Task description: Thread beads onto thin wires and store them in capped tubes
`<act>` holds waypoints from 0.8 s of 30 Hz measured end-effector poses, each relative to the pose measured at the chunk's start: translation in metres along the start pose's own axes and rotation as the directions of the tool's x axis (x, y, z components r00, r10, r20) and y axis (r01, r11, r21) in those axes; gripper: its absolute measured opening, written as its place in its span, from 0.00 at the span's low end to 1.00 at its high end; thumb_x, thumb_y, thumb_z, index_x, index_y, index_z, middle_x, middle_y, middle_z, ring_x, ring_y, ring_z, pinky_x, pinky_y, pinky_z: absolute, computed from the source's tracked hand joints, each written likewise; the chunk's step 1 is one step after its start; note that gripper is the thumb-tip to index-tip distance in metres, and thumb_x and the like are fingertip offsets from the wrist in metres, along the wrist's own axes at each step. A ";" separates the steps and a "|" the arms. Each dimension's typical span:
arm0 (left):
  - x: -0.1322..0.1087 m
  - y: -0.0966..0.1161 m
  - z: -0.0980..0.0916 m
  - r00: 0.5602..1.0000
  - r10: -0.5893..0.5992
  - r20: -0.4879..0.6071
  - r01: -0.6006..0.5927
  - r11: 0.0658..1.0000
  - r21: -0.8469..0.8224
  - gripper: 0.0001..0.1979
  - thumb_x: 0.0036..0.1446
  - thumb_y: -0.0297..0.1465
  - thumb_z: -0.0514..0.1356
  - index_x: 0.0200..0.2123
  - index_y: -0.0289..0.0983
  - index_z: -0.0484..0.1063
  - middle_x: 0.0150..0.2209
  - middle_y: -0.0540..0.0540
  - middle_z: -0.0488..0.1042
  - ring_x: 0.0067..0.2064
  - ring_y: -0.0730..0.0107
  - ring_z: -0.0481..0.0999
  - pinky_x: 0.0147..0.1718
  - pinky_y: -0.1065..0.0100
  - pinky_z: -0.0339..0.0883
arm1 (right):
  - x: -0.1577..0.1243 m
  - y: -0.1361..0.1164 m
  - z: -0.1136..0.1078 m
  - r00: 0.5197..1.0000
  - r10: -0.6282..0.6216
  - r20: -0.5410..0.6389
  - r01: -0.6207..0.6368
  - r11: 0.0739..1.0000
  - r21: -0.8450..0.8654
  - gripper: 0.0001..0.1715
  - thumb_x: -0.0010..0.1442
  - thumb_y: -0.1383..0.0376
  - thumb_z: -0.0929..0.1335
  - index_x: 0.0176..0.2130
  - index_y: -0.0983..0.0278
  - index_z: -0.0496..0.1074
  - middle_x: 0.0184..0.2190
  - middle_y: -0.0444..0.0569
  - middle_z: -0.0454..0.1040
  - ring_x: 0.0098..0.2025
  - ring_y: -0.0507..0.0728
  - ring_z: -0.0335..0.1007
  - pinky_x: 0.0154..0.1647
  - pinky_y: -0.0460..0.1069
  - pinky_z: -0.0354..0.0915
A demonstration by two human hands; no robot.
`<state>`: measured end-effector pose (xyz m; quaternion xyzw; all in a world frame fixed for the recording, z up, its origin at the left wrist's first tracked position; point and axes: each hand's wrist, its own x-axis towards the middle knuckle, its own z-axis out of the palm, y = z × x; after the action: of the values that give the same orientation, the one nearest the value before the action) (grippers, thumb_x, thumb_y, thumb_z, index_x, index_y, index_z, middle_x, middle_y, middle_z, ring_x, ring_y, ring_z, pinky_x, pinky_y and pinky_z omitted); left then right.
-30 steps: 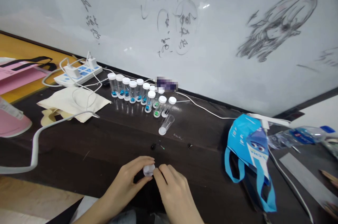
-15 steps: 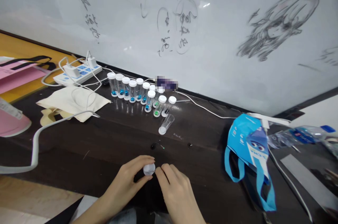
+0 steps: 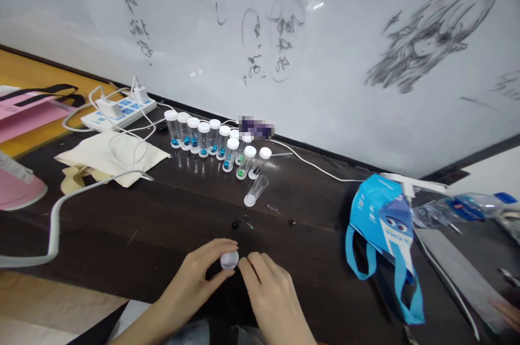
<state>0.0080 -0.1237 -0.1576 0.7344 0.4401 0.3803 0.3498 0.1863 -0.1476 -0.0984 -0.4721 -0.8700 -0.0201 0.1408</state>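
My left hand pinches a round white cap between thumb and fingers, low over the dark table. Close on its right is my right hand, fingers bent and drawn together; their tips nearly meet the cap, and anything in them is hidden. Farther up the table a clear tube lies on its side. Behind it stand several capped clear tubes with blue contents, one with green contents and one with dark contents. A small dark piece rests between my hands and the lying tube.
At left are a cream cloth pouch, a power strip and a thick white cable. A blue bag sits right, a plastic bottle beyond it. Another person's hand shows at the lower right. A whiteboard closes the back.
My hands and the cap stay almost where they were; the cap's face looks slightly tilted. Another person's hand has come in at the lower right edge, by the grey strip.
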 end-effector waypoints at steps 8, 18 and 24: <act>0.000 0.002 0.000 1.000 0.012 -0.010 -0.012 1.000 0.001 0.18 0.56 0.25 0.64 0.49 0.44 0.73 0.49 0.49 0.78 0.50 0.63 0.78 0.51 0.64 0.73 | 0.000 0.000 -0.001 1.000 -0.006 -0.009 0.006 1.000 0.000 0.12 0.59 0.79 0.63 0.38 0.65 0.70 0.30 0.48 0.72 0.29 0.59 0.70 0.25 0.50 0.66; 0.000 0.003 -0.001 1.000 0.013 -0.011 -0.013 1.000 0.010 0.17 0.56 0.25 0.64 0.49 0.44 0.73 0.49 0.48 0.79 0.49 0.62 0.79 0.51 0.63 0.73 | 0.000 -0.001 -0.001 1.000 -0.012 0.014 0.012 1.000 -0.004 0.12 0.58 0.79 0.64 0.37 0.65 0.70 0.29 0.48 0.72 0.29 0.59 0.70 0.25 0.50 0.66; 0.000 0.001 0.000 1.000 0.018 -0.012 -0.018 1.000 0.010 0.18 0.56 0.26 0.64 0.50 0.44 0.72 0.49 0.48 0.78 0.50 0.62 0.78 0.51 0.63 0.73 | 0.000 -0.002 0.000 1.000 0.000 0.000 0.000 1.000 0.001 0.13 0.57 0.80 0.64 0.38 0.66 0.70 0.29 0.47 0.72 0.28 0.59 0.70 0.24 0.51 0.66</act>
<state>0.0082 -0.1244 -0.1565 0.7378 0.4374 0.3856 0.3399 0.1853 -0.1489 -0.0979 -0.4718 -0.8701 -0.0198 0.1410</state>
